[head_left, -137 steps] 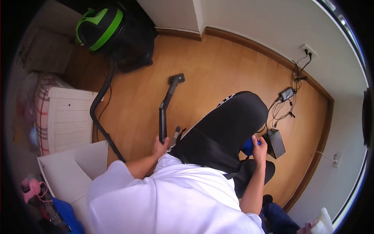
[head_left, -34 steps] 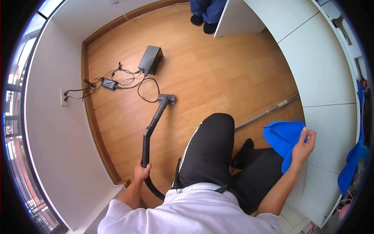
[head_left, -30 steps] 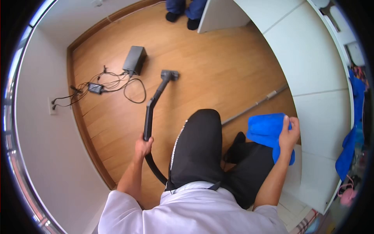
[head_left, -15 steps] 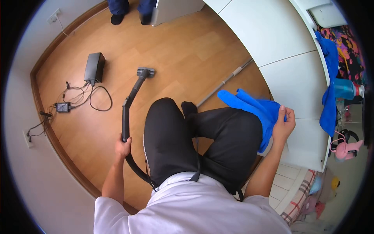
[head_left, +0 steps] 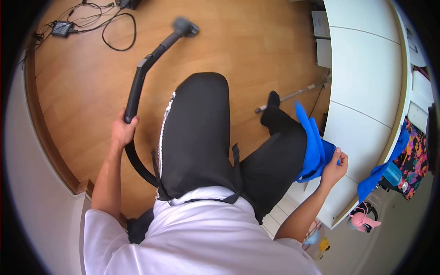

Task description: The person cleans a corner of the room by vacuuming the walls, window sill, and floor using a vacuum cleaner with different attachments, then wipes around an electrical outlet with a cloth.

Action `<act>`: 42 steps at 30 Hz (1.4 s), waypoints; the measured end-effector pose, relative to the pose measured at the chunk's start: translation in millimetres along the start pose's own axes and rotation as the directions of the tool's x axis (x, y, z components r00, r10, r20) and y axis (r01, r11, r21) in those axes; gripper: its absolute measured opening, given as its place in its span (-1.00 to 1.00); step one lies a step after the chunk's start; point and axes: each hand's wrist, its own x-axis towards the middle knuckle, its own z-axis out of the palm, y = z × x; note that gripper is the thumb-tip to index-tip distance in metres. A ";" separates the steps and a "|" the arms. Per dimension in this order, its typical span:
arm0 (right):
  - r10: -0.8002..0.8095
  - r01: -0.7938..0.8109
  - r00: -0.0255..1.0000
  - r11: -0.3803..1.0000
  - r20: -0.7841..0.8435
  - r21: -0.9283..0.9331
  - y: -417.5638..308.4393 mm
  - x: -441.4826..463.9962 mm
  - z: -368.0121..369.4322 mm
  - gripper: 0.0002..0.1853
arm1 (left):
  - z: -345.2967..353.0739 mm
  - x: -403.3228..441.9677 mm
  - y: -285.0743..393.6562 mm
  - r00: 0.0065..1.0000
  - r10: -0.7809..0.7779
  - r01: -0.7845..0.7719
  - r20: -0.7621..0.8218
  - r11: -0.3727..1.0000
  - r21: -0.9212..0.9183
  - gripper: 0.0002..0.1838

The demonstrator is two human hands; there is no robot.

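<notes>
My left hand (head_left: 123, 130) is closed around the black handle of a vacuum hose (head_left: 134, 97), left of my raised knee. The handle reaches forward to a dark floor nozzle (head_left: 185, 27), which looks slightly blurred over the wooden floor. In my right hand (head_left: 335, 169), a blue cloth (head_left: 314, 149) is pinched by one corner. The cloth hangs beside my bent right leg, close to the white desk. The hose curves back from my left hand and goes out of sight beside my waist.
Cables with a black adapter (head_left: 61, 28) lie at the top left. A grey metal tube (head_left: 295, 93) rests on the floor near my foot. At the right, a white desk (head_left: 362, 78) carries another blue cloth (head_left: 372, 181), a bottle (head_left: 393, 174) and pink headphones (head_left: 363, 221).
The view has turned and shifted, and the cables now sit higher in it. The other person's feet have left view. Both hands keep their holds on the vacuum handle and the blue cloth.
</notes>
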 end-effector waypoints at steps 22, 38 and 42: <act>-0.024 -0.061 0.978 0.918 0.208 0.391 -58.6 -13.2 61.0 -0.73 | 125.1 81.8 210.1 0.911 0.245 -0.359 0.331 0.868 0.345 -0.32; -0.324 -0.057 0.808 0.788 0.492 0.613 -39.2 52.0 176.6 -0.65 | 42.3 -227.2 21.4 0.917 -0.331 0.309 -0.225 0.943 -0.125 -0.42; -0.423 0.005 0.798 0.716 0.428 0.698 -46.7 76.3 188.5 -0.64 | 104.0 -319.0 -3.8 0.823 -0.461 0.313 -0.331 0.855 -0.413 -0.49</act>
